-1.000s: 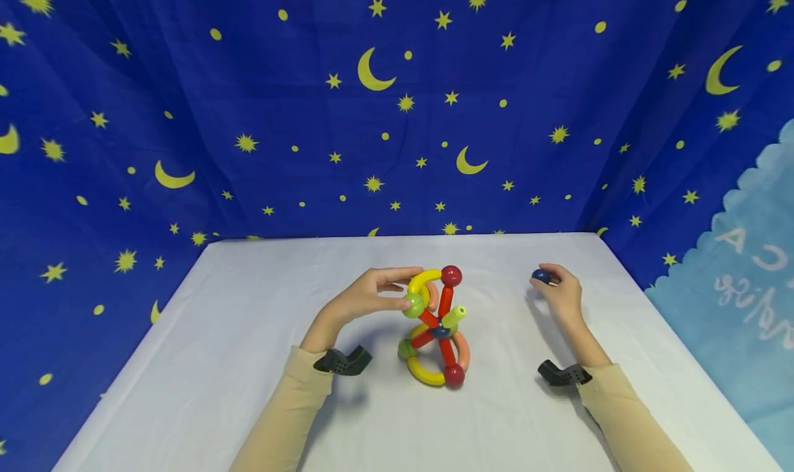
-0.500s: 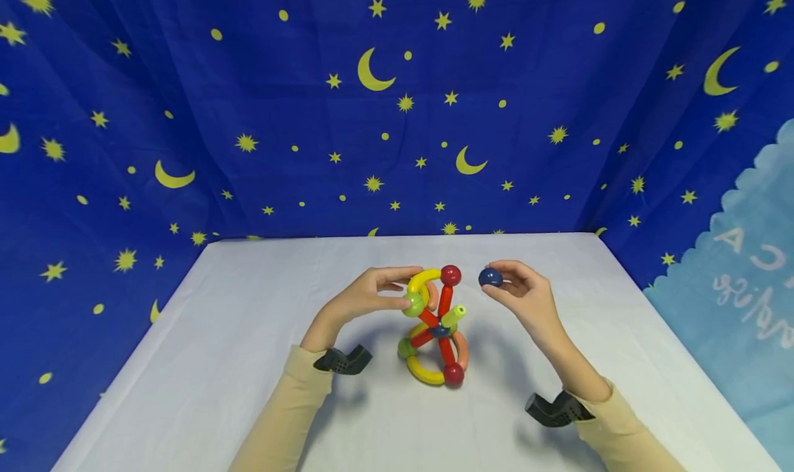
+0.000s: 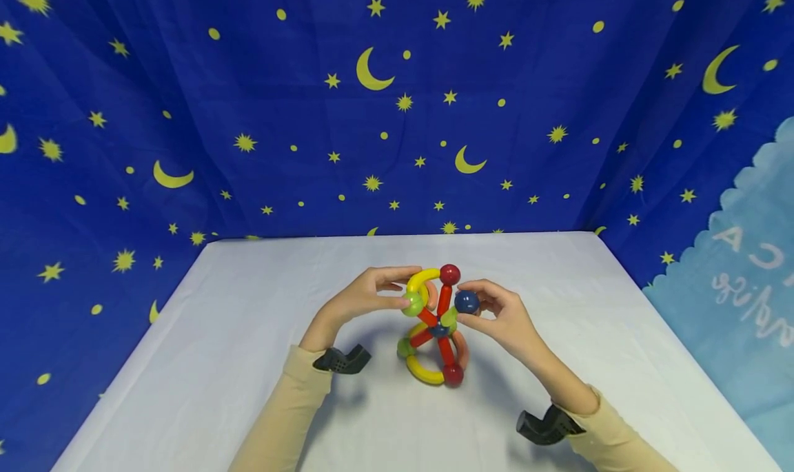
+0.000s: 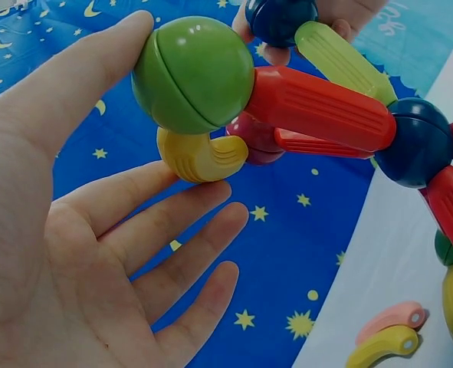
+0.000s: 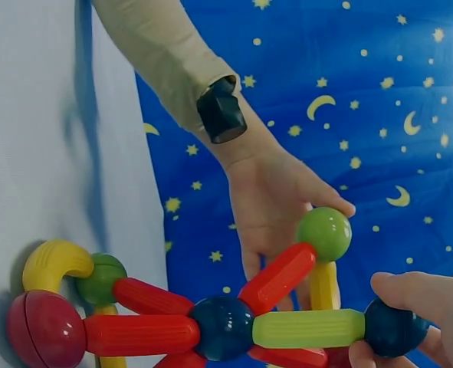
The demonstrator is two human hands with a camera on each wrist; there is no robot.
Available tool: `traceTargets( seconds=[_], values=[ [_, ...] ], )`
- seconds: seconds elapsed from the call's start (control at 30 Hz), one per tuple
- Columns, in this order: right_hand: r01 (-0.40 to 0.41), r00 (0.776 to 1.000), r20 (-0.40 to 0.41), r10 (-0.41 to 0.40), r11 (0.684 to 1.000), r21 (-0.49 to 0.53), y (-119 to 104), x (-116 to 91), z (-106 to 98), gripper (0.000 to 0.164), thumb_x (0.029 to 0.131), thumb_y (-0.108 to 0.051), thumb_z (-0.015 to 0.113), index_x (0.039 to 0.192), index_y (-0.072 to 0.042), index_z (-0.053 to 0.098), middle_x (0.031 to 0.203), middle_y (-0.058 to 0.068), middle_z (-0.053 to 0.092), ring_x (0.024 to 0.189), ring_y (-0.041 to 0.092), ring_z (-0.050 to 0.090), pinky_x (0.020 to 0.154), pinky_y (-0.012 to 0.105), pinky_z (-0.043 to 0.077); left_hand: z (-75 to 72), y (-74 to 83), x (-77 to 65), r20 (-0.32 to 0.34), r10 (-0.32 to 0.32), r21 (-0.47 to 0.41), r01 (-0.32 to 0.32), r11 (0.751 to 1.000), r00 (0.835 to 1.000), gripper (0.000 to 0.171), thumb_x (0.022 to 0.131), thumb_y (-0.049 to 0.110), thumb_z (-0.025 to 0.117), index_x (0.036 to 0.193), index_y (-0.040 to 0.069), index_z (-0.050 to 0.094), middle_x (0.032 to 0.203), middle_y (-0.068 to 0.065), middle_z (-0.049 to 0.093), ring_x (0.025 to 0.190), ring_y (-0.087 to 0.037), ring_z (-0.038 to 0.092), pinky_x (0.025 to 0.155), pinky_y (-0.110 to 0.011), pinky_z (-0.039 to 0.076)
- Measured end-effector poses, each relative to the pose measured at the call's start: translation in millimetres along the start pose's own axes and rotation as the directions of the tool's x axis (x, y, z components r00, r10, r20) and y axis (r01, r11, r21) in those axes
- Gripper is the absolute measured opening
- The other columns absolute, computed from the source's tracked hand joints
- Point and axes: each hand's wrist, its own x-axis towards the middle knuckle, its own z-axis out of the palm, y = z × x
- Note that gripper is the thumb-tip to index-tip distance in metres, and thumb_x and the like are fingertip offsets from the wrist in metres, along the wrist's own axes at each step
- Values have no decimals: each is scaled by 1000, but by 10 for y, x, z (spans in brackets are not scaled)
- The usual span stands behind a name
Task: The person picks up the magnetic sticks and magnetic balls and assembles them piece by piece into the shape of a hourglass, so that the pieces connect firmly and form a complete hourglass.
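Observation:
A magnetic ball-and-rod model (image 3: 445, 300) stands on the table, with red rods running out from a dark blue hub ball (image 5: 222, 328). My left hand (image 3: 366, 296) holds its upper left part: the thumb presses the green ball (image 4: 199, 73), and fingertips touch the yellow curved rod (image 4: 203, 157) beneath. Between thumb and fingers, my right hand (image 3: 505, 320) pinches another dark blue ball (image 3: 467, 302). That ball touches the free end of the light green rod (image 5: 306, 330), which sticks out of the hub. Some right-hand fingers are hidden behind the ball.
A pink curved rod (image 4: 395, 318) and a yellow one (image 4: 383, 345) appear to lie on the white tablecloth (image 3: 260, 286) near the model. Blue star-patterned cloth (image 3: 279, 100) hangs behind and at the sides. Each wrist wears a black camera mount (image 3: 548, 427).
My right hand has brought the dark blue ball leftward from the right side of the table to the tip of the light green rod. The left hand and the model have stayed put.

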Motion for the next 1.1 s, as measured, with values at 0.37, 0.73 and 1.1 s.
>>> traceTargets(
  seconds=[0.37, 0.73, 1.1],
  values=[
    [23, 997, -72, -22, 1000, 17, 73, 74, -6, 29, 88, -7, 66, 115, 0, 61, 109, 15, 64, 80, 3, 58, 76, 15, 50, -19, -3, -18, -12, -15, 9, 15, 1000, 1000, 63, 85, 28, 70, 141, 12, 47, 145, -6, 48, 125, -26, 49, 104, -45, 42],
    [-193, 965, -177, 194, 981, 23, 596, 353, -7, 24, 94, -15, 58, 107, 5, 63, 96, 16, 68, 71, 0, 58, 66, 17, 48, -20, 10, -3, -3, -5, 5, 5, 1000, 1000, 60, 86, 23, 69, 141, 13, 47, 145, -5, 49, 126, -26, 50, 106, -48, 40],
    [24, 978, 205, -30, 999, 34, 1198, 673, 261, 35, 82, 3, 59, 117, 9, 60, 111, 27, 65, 97, 23, 58, 81, 32, 46, 2, 6, -17, 8, 20, -7, -20, 1000, 1000, 62, 86, 27, 69, 141, 11, 46, 145, -7, 48, 126, -27, 49, 107, -53, 37]
  ],
)
